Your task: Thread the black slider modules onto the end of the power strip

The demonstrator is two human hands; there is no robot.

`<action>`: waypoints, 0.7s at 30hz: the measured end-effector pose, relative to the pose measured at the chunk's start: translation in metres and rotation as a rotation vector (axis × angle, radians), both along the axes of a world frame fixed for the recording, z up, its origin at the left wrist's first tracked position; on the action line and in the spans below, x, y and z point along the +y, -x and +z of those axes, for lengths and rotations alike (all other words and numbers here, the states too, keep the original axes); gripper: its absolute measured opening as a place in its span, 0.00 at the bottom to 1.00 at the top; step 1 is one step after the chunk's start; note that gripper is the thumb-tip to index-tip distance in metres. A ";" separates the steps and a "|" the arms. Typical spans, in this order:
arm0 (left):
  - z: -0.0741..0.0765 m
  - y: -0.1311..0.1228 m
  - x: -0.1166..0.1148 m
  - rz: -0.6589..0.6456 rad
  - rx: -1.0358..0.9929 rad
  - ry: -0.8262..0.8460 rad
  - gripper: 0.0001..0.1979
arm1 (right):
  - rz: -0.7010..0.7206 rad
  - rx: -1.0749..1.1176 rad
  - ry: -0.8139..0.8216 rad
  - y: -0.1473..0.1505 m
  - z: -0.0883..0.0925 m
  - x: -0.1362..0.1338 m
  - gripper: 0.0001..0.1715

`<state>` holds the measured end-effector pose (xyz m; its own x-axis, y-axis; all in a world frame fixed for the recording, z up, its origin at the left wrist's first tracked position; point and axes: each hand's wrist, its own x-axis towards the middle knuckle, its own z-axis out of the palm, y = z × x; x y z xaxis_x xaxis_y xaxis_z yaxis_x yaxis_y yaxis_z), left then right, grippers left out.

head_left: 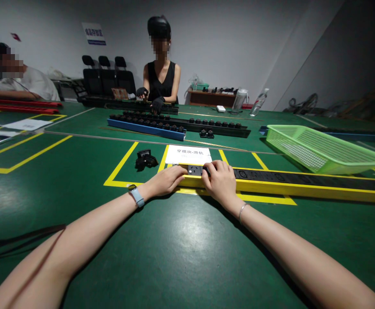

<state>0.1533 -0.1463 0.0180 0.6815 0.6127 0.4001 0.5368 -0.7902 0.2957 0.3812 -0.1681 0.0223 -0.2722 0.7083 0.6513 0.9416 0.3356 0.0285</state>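
A long yellow rail (pixel 303 187) lies across the green table, with black socket modules (pixel 254 174) set along its top. My left hand (pixel 166 180) rests on the rail's left end, fingers curled over it. My right hand (pixel 218 179) sits just to the right, fingers bent onto a white-faced socket module (pixel 194 170) in the rail. Behind the hands lies a white paper label (pixel 188 155). A few loose black modules (pixel 145 160) sit left of the label.
A tilted green plastic basket (pixel 319 148) stands at the right. Across the table a person in black gloves handles black and blue rails (pixel 148 127) with modules. Another person sits far left by red rails (pixel 19 104). Bottles (pixel 258 103) stand at the back.
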 end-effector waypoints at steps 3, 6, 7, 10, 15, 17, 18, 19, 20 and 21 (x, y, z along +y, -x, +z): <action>0.000 0.000 -0.001 0.010 -0.020 0.009 0.15 | 0.007 0.001 -0.007 0.000 0.000 0.000 0.14; 0.001 0.000 -0.001 -0.004 -0.033 0.009 0.15 | 0.006 0.002 -0.006 0.000 0.000 0.000 0.14; 0.001 0.000 -0.001 -0.006 -0.034 0.009 0.15 | 0.005 0.000 -0.002 0.000 0.000 0.000 0.14; 0.001 0.001 -0.001 -0.005 -0.029 0.008 0.15 | 0.003 -0.002 0.003 0.000 0.000 0.000 0.14; 0.000 0.000 0.000 -0.012 -0.042 0.002 0.16 | 0.008 0.003 0.002 -0.001 0.000 0.000 0.14; 0.000 0.001 0.000 -0.012 -0.048 -0.009 0.15 | 0.007 0.003 0.003 -0.001 0.000 0.000 0.14; 0.000 0.002 0.001 -0.009 -0.054 -0.024 0.15 | 0.007 0.002 0.003 -0.001 0.000 0.000 0.14; 0.000 0.002 0.002 0.002 -0.068 -0.048 0.15 | 0.008 0.002 0.003 -0.001 0.000 0.001 0.14; -0.001 0.003 0.003 0.030 -0.088 -0.080 0.15 | 0.009 0.002 0.002 -0.001 0.000 0.001 0.14; -0.001 0.004 0.004 0.078 -0.114 -0.119 0.15 | 0.009 0.002 0.001 -0.001 0.000 0.001 0.14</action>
<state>0.1494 -0.1425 0.0167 0.5798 0.6055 0.5452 0.5659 -0.7807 0.2652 0.3818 -0.1673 0.0222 -0.2772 0.7066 0.6511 0.9385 0.3442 0.0260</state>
